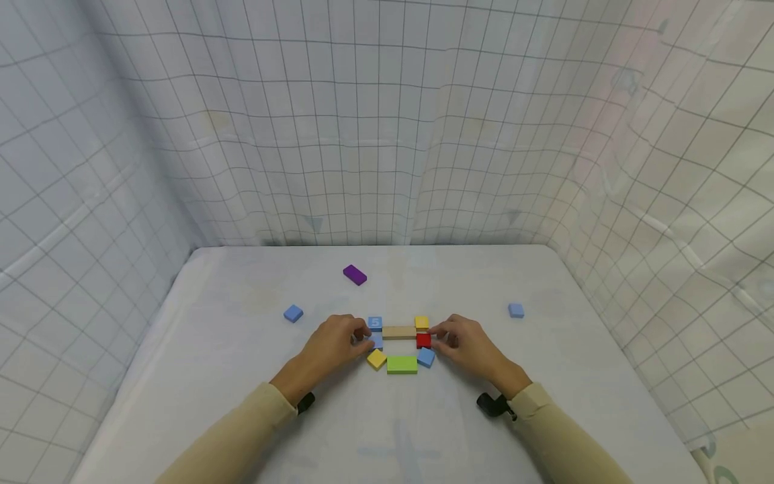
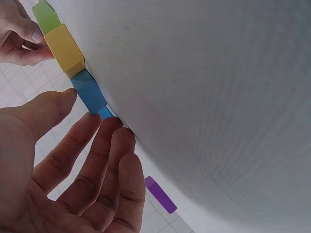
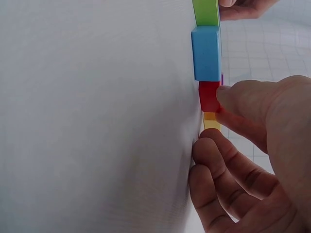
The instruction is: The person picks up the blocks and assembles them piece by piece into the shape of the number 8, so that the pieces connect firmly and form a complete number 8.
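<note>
My left hand (image 1: 338, 341) pinches a light blue block (image 1: 377, 341) between thumb and index finger. The left wrist view shows those fingertips at the near and far ends of that blue block (image 2: 89, 91). Opposite, my right hand (image 1: 467, 345) has thumb and index finger on a red block (image 1: 424, 341), a grip also seen on the red block (image 3: 209, 97) in the right wrist view. Between the two blocks lies a wooden plank (image 1: 399, 333). Behind them sit a blue block marked 5 (image 1: 375, 323) and a yellow block (image 1: 421, 323).
Nearer me lie a tilted yellow block (image 1: 377, 359), a green block (image 1: 402, 365) and a tilted blue block (image 1: 426, 357). A purple block (image 1: 355, 275) lies farther back. Single blue blocks lie left (image 1: 293, 313) and right (image 1: 516, 310). Grid-patterned curtains (image 1: 387, 134) surround the white table (image 1: 242, 282).
</note>
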Available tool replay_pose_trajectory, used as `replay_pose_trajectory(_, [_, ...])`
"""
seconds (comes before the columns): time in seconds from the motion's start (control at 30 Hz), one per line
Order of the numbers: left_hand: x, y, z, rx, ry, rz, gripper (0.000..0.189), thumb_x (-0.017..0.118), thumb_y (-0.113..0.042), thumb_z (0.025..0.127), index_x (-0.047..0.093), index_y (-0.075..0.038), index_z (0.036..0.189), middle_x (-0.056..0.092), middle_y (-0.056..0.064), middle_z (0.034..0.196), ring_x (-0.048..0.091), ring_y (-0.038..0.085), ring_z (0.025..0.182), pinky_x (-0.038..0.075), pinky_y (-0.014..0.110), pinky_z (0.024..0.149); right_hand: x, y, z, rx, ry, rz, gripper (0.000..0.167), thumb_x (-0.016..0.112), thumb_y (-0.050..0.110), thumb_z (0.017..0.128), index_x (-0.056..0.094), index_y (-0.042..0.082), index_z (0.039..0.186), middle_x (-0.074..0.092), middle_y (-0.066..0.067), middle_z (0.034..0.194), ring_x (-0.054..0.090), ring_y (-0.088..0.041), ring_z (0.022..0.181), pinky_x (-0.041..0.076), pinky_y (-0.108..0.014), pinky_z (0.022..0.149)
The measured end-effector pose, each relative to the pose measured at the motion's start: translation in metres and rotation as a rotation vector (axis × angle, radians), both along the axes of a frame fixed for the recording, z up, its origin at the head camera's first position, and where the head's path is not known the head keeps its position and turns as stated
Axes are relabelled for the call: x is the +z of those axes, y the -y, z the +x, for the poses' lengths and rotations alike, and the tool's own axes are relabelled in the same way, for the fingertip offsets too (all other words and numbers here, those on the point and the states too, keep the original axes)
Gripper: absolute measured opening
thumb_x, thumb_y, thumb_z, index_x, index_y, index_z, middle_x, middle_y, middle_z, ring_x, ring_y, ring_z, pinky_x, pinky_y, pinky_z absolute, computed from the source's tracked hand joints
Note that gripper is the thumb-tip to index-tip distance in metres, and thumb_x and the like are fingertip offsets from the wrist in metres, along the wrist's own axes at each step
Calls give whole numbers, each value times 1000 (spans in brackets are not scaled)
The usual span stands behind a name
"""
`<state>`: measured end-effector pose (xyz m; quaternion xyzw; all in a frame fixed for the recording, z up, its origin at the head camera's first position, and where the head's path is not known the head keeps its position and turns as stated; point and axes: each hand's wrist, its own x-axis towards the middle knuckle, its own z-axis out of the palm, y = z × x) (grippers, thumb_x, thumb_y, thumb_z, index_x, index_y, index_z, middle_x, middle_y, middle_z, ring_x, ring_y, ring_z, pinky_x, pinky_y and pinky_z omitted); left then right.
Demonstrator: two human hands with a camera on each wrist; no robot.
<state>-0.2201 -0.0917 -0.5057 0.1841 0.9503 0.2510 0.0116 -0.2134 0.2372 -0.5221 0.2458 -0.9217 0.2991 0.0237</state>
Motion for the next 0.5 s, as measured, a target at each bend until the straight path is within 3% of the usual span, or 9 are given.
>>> replay_pose_trajectory(0.5, [2, -1, 1, -11, -18, 5, 13, 93, -18, 100, 89, -10, 109, 81, 1, 95, 68, 13, 86, 65, 37, 84, -2, -1, -3, 11, 13, 6, 23, 89, 11, 104, 87, 9, 127, 78, -3, 108, 60, -2, 84, 57, -20, 75])
